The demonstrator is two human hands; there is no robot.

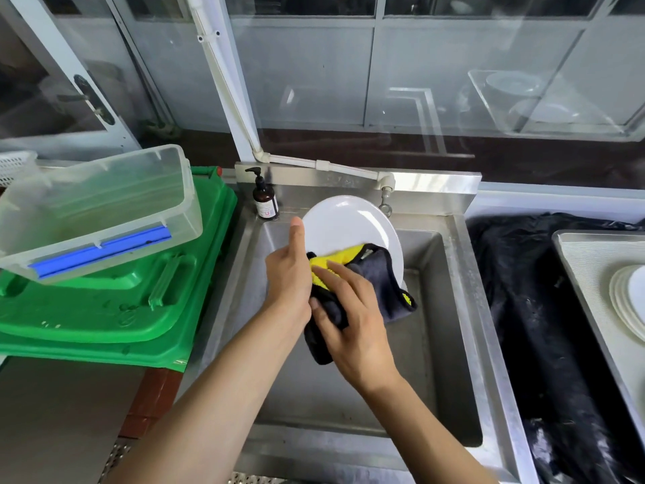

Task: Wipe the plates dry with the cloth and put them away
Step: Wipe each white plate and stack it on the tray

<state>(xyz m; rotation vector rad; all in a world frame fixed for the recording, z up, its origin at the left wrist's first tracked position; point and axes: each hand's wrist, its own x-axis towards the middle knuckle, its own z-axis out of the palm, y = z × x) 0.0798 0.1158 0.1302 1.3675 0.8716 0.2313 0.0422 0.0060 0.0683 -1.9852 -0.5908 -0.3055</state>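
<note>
**Two hands, one plate, one cloth over the sink**

One white plate [349, 225] is held tilted above the steel sink [453, 309]. The left hand [289, 274] grips its left rim, thumb stretched up along the edge; the other fingers are hidden behind the plate. The right hand [352, 319] presses a dark grey and yellow cloth [370, 274] against the plate's lower face, fingers curled around the folds. More white plates [624, 302] lie stacked on a tray [586, 260] at far right. A brown pump bottle [265, 200] stands at the sink's back left corner, beside a clear plastic box [104, 211] resting on a green lid [122, 309].
</note>
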